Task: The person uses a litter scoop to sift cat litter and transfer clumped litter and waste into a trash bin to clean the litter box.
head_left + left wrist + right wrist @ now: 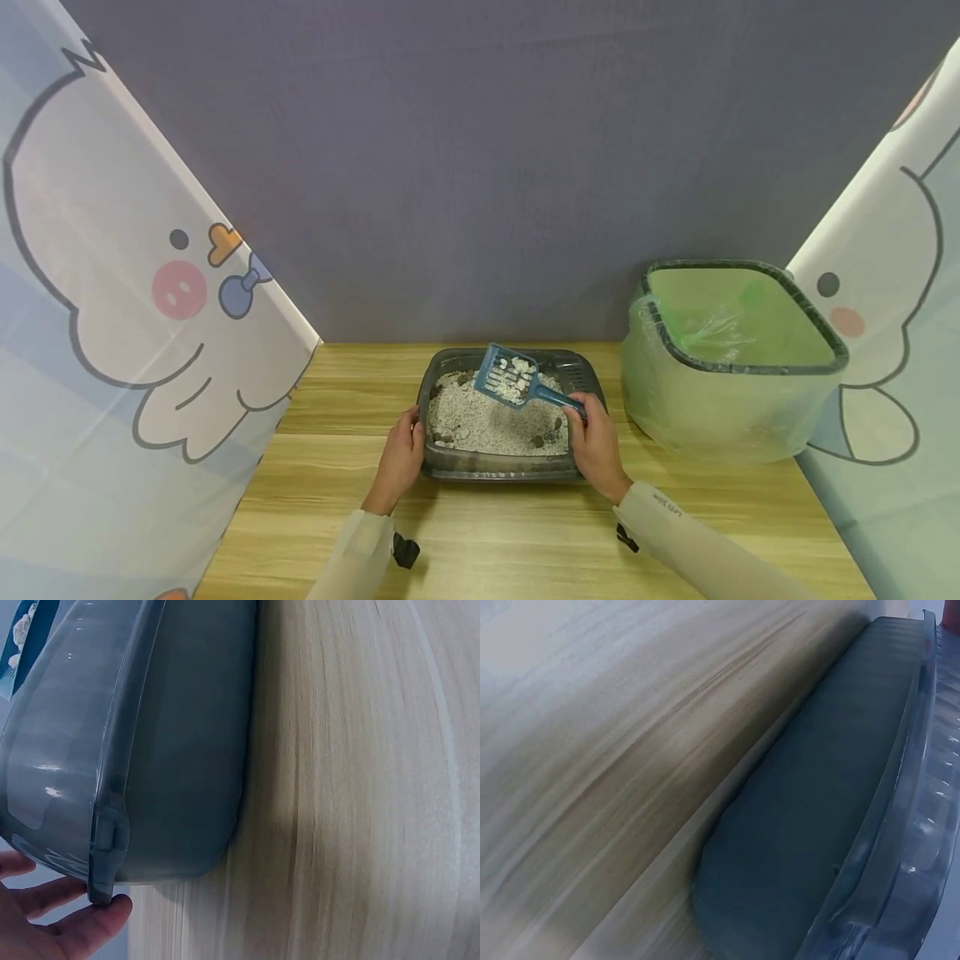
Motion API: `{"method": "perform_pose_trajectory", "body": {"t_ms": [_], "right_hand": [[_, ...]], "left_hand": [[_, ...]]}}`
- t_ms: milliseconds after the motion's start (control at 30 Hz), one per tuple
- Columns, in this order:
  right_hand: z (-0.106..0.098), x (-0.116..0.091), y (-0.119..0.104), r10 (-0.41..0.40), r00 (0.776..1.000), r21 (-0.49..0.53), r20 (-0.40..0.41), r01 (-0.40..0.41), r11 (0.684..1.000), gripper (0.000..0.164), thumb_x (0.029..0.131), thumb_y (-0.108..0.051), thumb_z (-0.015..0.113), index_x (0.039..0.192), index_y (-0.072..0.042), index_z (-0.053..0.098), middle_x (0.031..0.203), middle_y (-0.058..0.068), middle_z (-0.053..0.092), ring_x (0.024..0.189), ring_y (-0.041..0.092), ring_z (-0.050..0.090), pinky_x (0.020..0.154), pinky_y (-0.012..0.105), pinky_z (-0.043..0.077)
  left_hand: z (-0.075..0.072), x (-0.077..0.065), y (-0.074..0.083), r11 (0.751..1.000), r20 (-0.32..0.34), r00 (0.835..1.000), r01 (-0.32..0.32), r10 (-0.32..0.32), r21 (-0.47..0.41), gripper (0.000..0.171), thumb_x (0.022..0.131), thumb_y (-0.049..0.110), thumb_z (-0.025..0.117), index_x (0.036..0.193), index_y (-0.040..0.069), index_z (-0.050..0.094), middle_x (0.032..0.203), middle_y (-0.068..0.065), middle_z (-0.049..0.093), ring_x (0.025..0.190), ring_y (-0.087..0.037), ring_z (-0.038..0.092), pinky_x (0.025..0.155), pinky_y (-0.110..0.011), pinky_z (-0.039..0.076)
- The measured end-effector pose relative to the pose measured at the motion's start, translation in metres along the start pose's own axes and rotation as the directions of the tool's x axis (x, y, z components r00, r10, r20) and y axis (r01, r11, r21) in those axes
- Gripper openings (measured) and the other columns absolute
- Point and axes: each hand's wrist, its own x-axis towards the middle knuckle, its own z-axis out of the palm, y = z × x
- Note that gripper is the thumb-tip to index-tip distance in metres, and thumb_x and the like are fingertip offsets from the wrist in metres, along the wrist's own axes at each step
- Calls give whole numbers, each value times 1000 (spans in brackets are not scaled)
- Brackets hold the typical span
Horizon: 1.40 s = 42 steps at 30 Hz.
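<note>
A dark grey litter box [504, 477] stands on the table, holding pale granular litter [487, 417] with several brown lumps. At its left rim, my left hand [399, 458] pinches the edge; the left wrist view shows that hand's thumb [101, 926] against the rim. My right hand [597, 446] grips the handle of a blue slotted litter scoop [553, 395] at the box's right side. Over the litter the scoop is held, with pale clumps [517, 367] lying in it. In the right wrist view the box's outer wall [802, 817] shows, but not the right hand's grip.
To the right stands a large translucent bin [735, 412] with a dark rim and a greenish plastic liner [716, 333]. The wood-grain table [345, 417] meets a grey backdrop [480, 183]. Cartoon-printed curtains [112, 275] hang at both sides.
</note>
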Motion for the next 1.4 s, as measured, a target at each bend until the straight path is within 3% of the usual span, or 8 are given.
{"method": "perform_pose_trajectory", "body": {"t_ms": [367,800,1033,1200,1400], "right_hand": [[-6,4,-8,135,990,-12,33,-135,991,11,96,-12,57,103,-4,59,59,-9,39,43,4,32,41,25,31],[-12,7,-17,102,994,20,51,-103,994,13,97,-8,54,109,-3,56,66,-7,41,47,5,33,43,25,34],[-23,25,-29,132,989,65,67,-136,989,16,99,-12,51,111,-3,55,64,-4,39,45,6,32,42,26,33],[-39,47,-40,81,996,62,28,-83,995,15,96,-7,54,109,1,58,62,-3,41,45,7,32,41,26,32],[-58,77,-47,19,998,53,-56,-16,998,13,92,0,58,104,5,59,73,5,52,55,10,40,50,20,33]], "left_hand": [[-1,0,2,1000,7,1000,17,-17,-3,36,102,10,40,133,-8,42,124,-27,51,112,-43,49,90,-55,39],[1,-2,-1,1000,2,1000,8,-8,-8,36,103,11,40,133,-8,42,120,-26,53,107,-43,51,86,-54,42],[2,-2,-3,999,-2,1000,24,-24,-31,36,103,15,39,133,-5,42,118,-25,54,105,-40,53,83,-53,44],[1,-1,-2,995,24,998,66,-65,-78,38,103,15,40,135,-4,41,123,-24,52,108,-37,53,85,-51,44],[-1,-1,0,993,48,995,87,-83,-86,41,104,19,37,137,-5,38,126,-25,50,112,-37,52,87,-51,44]]}}
